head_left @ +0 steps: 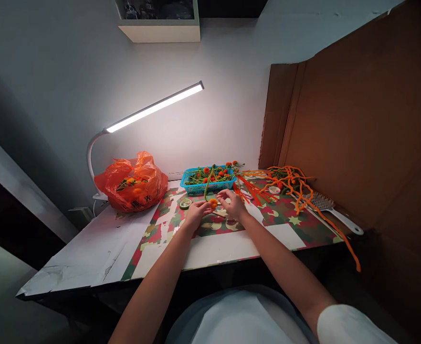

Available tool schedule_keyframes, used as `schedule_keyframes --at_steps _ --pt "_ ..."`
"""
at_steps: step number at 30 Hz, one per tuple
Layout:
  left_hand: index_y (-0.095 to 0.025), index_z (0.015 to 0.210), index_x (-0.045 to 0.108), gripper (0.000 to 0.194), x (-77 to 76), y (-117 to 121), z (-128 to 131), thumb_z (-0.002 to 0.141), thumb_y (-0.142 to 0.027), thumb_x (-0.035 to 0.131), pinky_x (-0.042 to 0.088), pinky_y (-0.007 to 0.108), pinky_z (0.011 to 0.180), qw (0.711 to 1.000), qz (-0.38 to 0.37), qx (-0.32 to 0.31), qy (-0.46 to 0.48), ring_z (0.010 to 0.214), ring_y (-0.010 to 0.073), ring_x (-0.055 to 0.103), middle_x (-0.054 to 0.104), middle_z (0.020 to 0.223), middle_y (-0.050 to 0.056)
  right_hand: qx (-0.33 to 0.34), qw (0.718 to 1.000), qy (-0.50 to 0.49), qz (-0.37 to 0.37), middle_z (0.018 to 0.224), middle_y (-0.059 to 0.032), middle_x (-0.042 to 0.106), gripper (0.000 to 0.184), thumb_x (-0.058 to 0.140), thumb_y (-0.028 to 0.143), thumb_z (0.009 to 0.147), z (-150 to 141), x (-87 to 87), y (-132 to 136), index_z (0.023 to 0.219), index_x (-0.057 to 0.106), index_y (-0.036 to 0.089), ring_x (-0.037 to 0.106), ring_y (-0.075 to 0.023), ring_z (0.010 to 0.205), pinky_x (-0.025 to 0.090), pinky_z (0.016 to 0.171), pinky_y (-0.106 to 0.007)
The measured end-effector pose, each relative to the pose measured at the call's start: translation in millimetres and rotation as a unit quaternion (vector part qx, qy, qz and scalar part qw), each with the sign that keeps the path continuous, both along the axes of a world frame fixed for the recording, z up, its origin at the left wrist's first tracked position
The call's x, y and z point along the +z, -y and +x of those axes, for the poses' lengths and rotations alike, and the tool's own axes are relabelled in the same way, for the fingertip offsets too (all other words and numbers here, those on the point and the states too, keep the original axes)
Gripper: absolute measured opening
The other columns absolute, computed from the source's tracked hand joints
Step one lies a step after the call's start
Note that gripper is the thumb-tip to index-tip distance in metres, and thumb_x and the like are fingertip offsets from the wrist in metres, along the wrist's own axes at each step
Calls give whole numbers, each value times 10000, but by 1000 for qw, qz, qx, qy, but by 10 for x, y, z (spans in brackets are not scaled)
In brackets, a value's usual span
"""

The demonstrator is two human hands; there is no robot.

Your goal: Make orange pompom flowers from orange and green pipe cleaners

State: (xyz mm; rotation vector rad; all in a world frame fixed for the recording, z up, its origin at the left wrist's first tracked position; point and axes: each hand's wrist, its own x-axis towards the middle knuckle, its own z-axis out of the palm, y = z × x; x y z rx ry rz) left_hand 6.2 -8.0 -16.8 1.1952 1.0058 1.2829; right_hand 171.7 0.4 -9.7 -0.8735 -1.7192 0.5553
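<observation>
My left hand and my right hand meet over the patterned mat on the table. Between them is a small orange pompom flower on a green stem that curves up toward the blue basket. The fingers of my left hand are closed round the stem just beside the orange head. My right hand is curled with its fingertips pinched near the flower; what it pinches is too small to make out. A roll of green tape lies just left of my left hand.
The blue basket holds several orange flowers with green stems. Orange pipe cleaners sprawl at the right, one trailing over the table edge. A wire brush, an orange plastic bag, a lit desk lamp and a cardboard wall surround the work area.
</observation>
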Motion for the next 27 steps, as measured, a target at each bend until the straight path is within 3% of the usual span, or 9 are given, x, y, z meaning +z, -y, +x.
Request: schedule_keyframes --at_steps 3,5,8,10,19,23,27 --pt "-110 699 669 385 -15 -32 -1 534 -432 800 562 294 663 1000 10 16 -7 655 185 681 704 702 81 -11 999 12 -30 686 -18 661 114 614 316 738 29 45 12 725 632 204 601 -173 680 477 692 -321" --pt "-115 711 678 398 -20 -45 0 526 -444 802 561 301 680 999 19 29 1 678 194 686 710 714 77 14 994 -70 -84 679 -26 665 169 650 361 697 27 52 -5 681 631 194 609 -174 667 486 664 -316" --pt "-120 742 686 413 -9 -38 4 529 -454 801 558 308 725 998 34 51 30 718 195 688 717 754 74 65 961 -214 -160 713 -33 680 275 723 415 608 -6 21 -54 732 642 184 633 -181 682 509 684 -330" --pt "-118 775 690 417 11 -16 10 541 -444 803 555 314 754 996 38 54 53 733 191 687 719 786 77 100 944 -247 -196 709 -34 685 337 765 430 555 -45 -18 -83 754 653 181 645 -189 685 516 708 -348" --pt "-153 792 666 184 79 29 28 690 -289 737 555 285 732 988 -41 -18 151 749 154 676 719 853 65 155 880 -336 -299 745 -23 701 381 826 447 471 -109 -60 -74 697 665 186 668 -187 757 509 733 -324" --pt "-153 822 663 74 111 60 22 762 -196 662 546 210 674 979 -65 -59 185 733 113 661 707 883 48 211 848 -345 -343 744 7 690 365 841 406 485 -66 -38 -53 722 660 196 642 -135 715 487 676 -263" --pt "-131 860 656 88 152 121 23 773 -144 649 535 178 625 967 -86 -118 209 685 95 649 692 819 32 273 817 -359 -359 732 30 674 359 850 386 494 -64 -40 -46 742 666 203 599 -90 683 455 679 -224"
